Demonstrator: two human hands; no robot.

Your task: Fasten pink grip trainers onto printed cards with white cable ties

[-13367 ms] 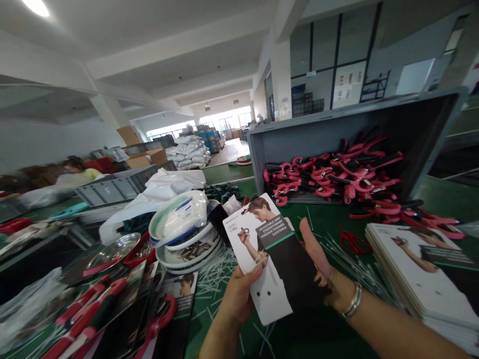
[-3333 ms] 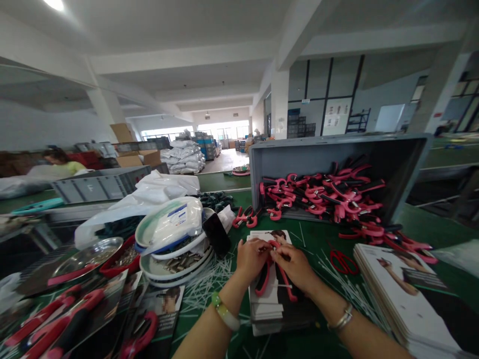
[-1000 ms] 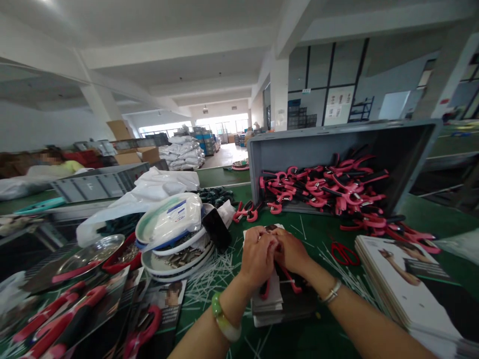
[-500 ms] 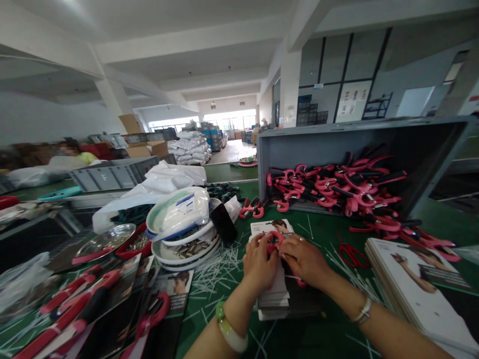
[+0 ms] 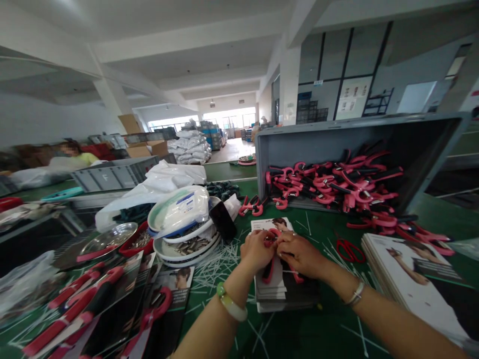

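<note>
A pair of pink-and-black pliers [image 5: 268,273] lies on a stack of printed backing cards [image 5: 271,294], its jaw end toward the far side and its handles spread toward me. My left hand [image 5: 257,252] is closed around the jaw end. Close against it, the fingers of my right hand [image 5: 301,255] are pinched together at the same end; what they hold is hidden. A thin white strip crosses by the right handle. Loose white cable ties [image 5: 217,271] are scattered on the green table left of the stack.
A grey crate [image 5: 314,137] on its side spills pink-handled pliers at the back right. Red scissors [image 5: 350,250] and a taller card stack [image 5: 411,284] stand to the right. Plates of metal parts [image 5: 187,259], a phone [image 5: 223,222] and carded pliers [image 5: 93,299] lie left.
My hands stay at the jaw end of the pliers, with the right fingers shifted slightly left, closer to the left hand. More of the handles shows now. The view has shifted slightly.
</note>
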